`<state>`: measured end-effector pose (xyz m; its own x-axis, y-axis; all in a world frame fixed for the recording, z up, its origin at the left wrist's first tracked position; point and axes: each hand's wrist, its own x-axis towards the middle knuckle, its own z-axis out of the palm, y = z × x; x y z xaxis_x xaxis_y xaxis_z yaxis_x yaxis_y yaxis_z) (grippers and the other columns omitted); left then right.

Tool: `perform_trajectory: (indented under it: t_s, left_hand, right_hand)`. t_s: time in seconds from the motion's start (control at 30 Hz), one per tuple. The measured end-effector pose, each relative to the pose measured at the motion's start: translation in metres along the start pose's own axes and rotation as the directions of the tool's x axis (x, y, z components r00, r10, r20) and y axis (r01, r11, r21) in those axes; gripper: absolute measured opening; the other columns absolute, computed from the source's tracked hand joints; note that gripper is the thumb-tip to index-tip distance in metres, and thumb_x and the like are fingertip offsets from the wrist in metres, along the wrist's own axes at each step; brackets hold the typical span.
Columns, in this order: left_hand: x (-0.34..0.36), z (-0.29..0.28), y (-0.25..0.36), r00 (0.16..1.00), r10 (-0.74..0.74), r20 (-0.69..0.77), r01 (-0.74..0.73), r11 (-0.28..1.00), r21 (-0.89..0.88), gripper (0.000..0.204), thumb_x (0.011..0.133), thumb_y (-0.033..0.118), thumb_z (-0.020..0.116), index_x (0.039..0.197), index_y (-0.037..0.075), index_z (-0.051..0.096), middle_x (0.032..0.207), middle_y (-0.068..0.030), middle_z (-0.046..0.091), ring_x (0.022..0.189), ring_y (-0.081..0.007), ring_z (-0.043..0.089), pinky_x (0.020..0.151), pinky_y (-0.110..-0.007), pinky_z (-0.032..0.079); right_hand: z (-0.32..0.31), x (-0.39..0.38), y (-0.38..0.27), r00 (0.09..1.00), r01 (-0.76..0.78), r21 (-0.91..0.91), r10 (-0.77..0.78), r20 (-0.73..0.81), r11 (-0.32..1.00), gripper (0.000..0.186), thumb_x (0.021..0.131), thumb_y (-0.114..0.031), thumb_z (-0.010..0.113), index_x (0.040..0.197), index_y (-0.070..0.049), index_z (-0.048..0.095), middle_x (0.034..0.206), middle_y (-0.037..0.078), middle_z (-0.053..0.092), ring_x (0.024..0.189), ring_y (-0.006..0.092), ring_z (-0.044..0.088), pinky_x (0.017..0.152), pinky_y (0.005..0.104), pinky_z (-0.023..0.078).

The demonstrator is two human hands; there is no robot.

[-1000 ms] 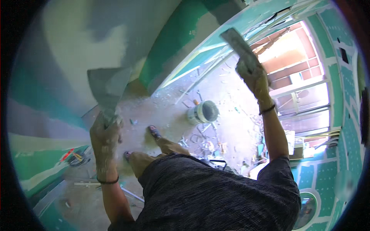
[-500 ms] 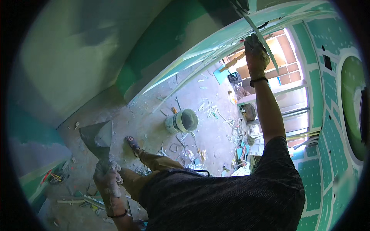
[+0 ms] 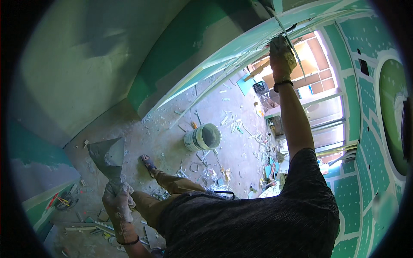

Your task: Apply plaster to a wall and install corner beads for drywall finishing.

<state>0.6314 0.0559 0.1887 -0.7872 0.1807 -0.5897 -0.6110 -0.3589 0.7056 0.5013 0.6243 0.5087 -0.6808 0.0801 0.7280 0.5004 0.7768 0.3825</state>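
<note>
My left hand (image 3: 118, 200), in a glove smeared with white compound, is wrapped round the handle of a wide putty knife (image 3: 101, 159). Its flared blade points away from me, and a pale lump of joint compound (image 3: 115, 156) sits on it. High at the upper right, my right hand (image 3: 282, 58), also gloved, is closed at the end of a raised arm. It grips a long, thin-edged drywall knife (image 3: 297, 56), seen nearly edge-on beside the green board surface. Whether the far end of that blade touches the board I cannot tell. The right hand's grip is partly hidden.
A compound-smeared bucket (image 3: 202, 137) stands on the floor beyond my foot (image 3: 148, 162). Board offcuts (image 3: 235, 124) and scraps litter the floor. Green wallboard (image 3: 370, 172) with patched seams lines the right. Cables (image 3: 64, 201) lie at the lower left; a black crate (image 3: 260, 87) stands farther off.
My right hand has shifted slightly left and up, and its blade has turned more edge-on. The left hand with the putty knife has barely moved.
</note>
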Motion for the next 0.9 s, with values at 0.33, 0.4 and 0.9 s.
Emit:
perform_trajectory:
  t_s: [0.33, 0.4, 0.9]
  left_hand:
    - [0.008, -0.013, -0.009, 1.000, -0.001, 0.014, 0.000, 0.999, 0.037, 0.014, 0.087, 0.009, 0.070, 0.098, 0.003, 0.063, 0.075, -0.0037, 0.064, 0.048, -0.0069, 0.049, 0.044, -0.023, 0.039]
    - [0.009, -0.015, -0.011, 1.000, 0.019, 0.016, -0.020, 0.999, 0.040, 0.014, 0.087, 0.009, 0.070, 0.097, 0.003, 0.063, 0.074, -0.0037, 0.064, 0.048, -0.0072, 0.049, 0.044, -0.023, 0.039]
    - [0.006, -0.007, -0.007, 0.998, -0.065, 0.001, 0.065, 0.998, -0.019, 0.012, 0.086, 0.006, 0.071, 0.096, 0.003, 0.065, 0.075, -0.0039, 0.063, 0.047, -0.0075, 0.048, 0.043, -0.025, 0.038]
  right_hand:
    - [-0.042, -0.030, 0.033, 0.919, 0.393, 0.079, -0.390, -0.056, 0.916, 0.020, 0.091, -0.009, 0.071, 0.110, -0.009, 0.070, 0.116, 0.012, 0.071, 0.108, 0.0340, 0.069, 0.086, 0.0417, 0.059]
    - [-0.066, -0.018, 0.008, 0.922, 0.387, 0.089, -0.383, -0.051, 0.918, 0.019, 0.093, -0.014, 0.070, 0.111, -0.008, 0.070, 0.113, 0.013, 0.072, 0.106, 0.0345, 0.069, 0.086, 0.0421, 0.058]
    - [-0.122, 0.010, -0.011, 0.904, 0.421, -0.078, -0.411, 0.116, 0.904, 0.012, 0.090, -0.017, 0.066, 0.100, -0.010, 0.066, 0.095, 0.011, 0.066, 0.089, 0.0345, 0.067, 0.074, 0.0469, 0.054]
